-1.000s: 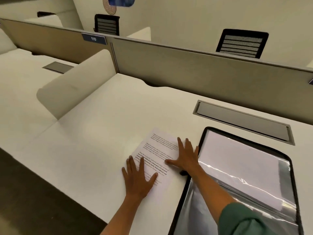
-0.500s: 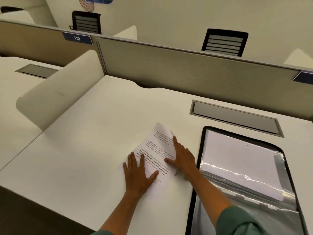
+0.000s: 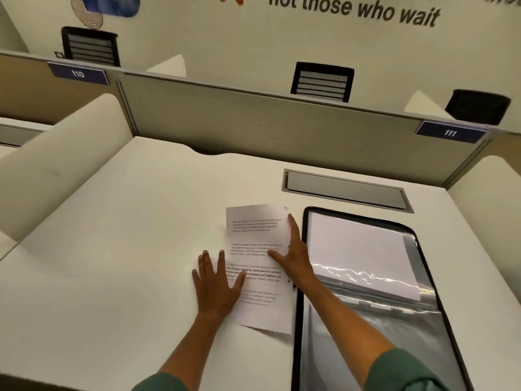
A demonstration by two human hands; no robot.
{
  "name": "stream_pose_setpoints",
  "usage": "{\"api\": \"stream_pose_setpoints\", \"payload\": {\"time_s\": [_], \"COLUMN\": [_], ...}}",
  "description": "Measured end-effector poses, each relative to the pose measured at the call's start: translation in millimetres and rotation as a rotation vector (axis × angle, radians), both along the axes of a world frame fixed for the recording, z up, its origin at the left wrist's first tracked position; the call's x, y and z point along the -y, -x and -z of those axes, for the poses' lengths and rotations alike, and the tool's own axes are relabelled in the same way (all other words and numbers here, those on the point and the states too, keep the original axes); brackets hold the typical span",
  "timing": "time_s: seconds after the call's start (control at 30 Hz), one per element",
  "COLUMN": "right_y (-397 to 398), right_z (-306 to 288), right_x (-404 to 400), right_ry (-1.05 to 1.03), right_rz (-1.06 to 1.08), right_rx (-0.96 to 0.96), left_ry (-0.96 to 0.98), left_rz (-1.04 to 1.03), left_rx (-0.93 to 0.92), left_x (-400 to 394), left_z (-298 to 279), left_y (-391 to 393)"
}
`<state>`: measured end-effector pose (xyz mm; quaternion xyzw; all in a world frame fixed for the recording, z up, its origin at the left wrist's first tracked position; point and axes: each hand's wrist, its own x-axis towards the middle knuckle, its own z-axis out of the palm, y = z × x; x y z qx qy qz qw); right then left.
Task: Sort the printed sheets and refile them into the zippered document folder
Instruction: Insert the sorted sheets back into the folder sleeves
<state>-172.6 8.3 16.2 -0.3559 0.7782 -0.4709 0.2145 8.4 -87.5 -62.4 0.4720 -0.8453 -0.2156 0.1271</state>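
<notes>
Nearest the camera, two forearms in green sleeves (image 3: 400,371) reach forward over a plain white desk (image 3: 112,277). The left hand (image 3: 217,286) lies palm down with its fingers straight and slightly spread; most of the palm sits on the desk, while the thumb and the finger next to it press the left edge of the white printed sheets of paper (image 3: 259,266). The right hand (image 3: 293,252) is also flat and spread wide, its fingers pointing away from the person along the right edge of the sheets, the thumb reaching left across the text.

The sheets lie flat on the desk, long axis running away from the person, text upright to the viewer; a lower sheet peeks out at the near edge.

Just beside them on the right lies the open black-edged zippered document folder with clear plastic sleeves (image 3: 366,277), its long axis roughly parallel to the sheets.

Farther off, a grey recessed cable hatch (image 3: 346,190) sits in the desk, then a grey partition panel (image 3: 253,122) carrying blue number plates.
</notes>
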Motion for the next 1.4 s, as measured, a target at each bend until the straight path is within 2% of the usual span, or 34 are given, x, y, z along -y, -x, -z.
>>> {"api": "stream_pose_setpoints", "payload": {"time_s": [0.13,0.3,0.4,0.53,0.77,0.93,1.07,1.13,1.4], "right_y": [15.3,39.0,51.9,66.4,94.4,116.3,128.3,132.4,158.0], "right_z": [-10.6,-9.5,-11.7,-8.4,7.1,8.2,9.2,9.7,17.5], "right_x": [-28.9,-74.8,-101.9,-137.4,-189.7,-243.1,-282.9,-299.6,-343.3], "right_ry": [0.151,0.248,0.321,0.425,0.488,0.587,0.658,0.672,0.597], "right_rz": [0.257,0.558,0.665,0.785,0.862,0.837,0.794,0.774,0.707], "right_rx": [0.128,0.32,0.415,0.546,0.72,0.823,0.924,0.967,0.864], "left_ry": [-0.062,-0.221,-0.347,-0.4,-0.549,-0.501,-0.709,-0.746,-0.669], "left_rz": [0.068,0.106,0.093,0.066,-0.031,-0.168,-0.172,-0.161,-0.226], "left_rx": [-0.206,-0.342,-0.399,-0.497,-0.639,-0.68,-0.828,-0.843,-0.759], "left_x": [-14.0,-44.1,-65.1,-97.4,-144.3,-197.5,-237.2,-257.4,-303.9], "left_z": [-4.4,-6.8,-8.9,-19.4,-42.8,-60.0,-68.6,-65.6,-61.8], "left_y": [20.6,46.1,59.9,76.3,111.6,139.7,158.4,165.6,170.7]}}
